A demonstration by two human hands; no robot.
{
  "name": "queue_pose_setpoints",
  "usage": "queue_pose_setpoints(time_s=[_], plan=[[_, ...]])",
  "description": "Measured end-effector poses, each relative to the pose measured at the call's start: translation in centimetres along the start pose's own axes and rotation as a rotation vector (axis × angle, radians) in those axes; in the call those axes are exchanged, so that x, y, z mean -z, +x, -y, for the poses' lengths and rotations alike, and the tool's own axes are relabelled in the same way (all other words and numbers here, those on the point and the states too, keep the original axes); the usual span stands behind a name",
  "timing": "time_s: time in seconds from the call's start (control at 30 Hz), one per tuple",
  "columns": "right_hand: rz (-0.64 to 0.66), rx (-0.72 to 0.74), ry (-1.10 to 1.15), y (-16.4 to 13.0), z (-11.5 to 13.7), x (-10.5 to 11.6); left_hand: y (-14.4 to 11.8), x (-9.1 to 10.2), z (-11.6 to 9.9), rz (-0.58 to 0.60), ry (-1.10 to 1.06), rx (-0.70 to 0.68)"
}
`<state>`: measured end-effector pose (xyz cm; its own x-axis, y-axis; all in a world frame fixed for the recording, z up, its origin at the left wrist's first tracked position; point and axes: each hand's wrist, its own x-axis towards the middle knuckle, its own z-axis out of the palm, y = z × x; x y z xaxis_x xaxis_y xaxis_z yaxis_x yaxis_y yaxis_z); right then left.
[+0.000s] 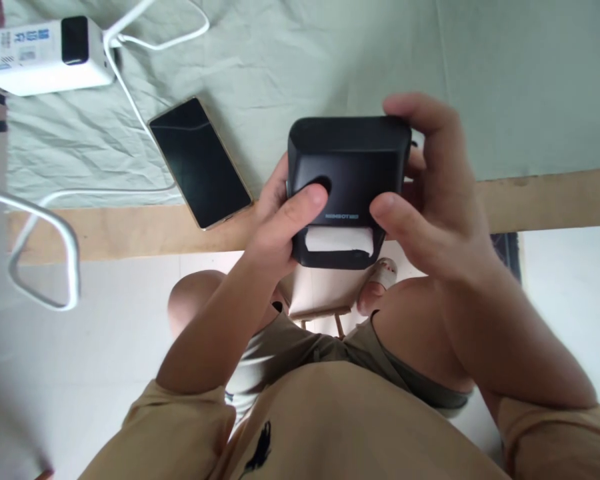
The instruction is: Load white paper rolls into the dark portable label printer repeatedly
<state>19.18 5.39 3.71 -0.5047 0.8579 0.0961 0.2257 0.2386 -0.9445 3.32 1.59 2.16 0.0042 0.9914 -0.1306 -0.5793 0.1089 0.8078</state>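
Black printer, gripped by both hands, left, right

Both hands hold a small black plastic box-shaped printer above the knees, a strip of white paper showing in its front slot. The left hand grips its left side – thumb resting by a round dent on the top face – while the right hand wraps the right side, fingers over the far edge. Just left lies a dark-screened smartphone on pale green cloth, near a white cable and a white rectangular charger block.
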Motion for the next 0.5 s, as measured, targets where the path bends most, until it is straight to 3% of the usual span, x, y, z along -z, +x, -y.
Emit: queue_pose_setpoints(time_s=[0.07, 0.23, 0.4, 0.5], plan=[[0.023, 0.029, 0.006, 0.1, -0.3, -0.1, 0.0, 0.1, 0.2, 0.021, 0.005, -0.019], [0.013, 0.072, 0.034, 0.1, -0.9, -0.8, -0.1, 0.2, 0.5, -0.054, 0.023, -0.03], [-0.045, 0.096, 0.0, -0.1, -1.6, -1.4, 0.0, 0.0, 0.6, -0.02, 0.038, -0.026], [-0.092, 0.117, 0.036, -0.2, -1.8, -1.7, 0.2, 0.1, 0.6, -0.04, 0.006, 0.044]])
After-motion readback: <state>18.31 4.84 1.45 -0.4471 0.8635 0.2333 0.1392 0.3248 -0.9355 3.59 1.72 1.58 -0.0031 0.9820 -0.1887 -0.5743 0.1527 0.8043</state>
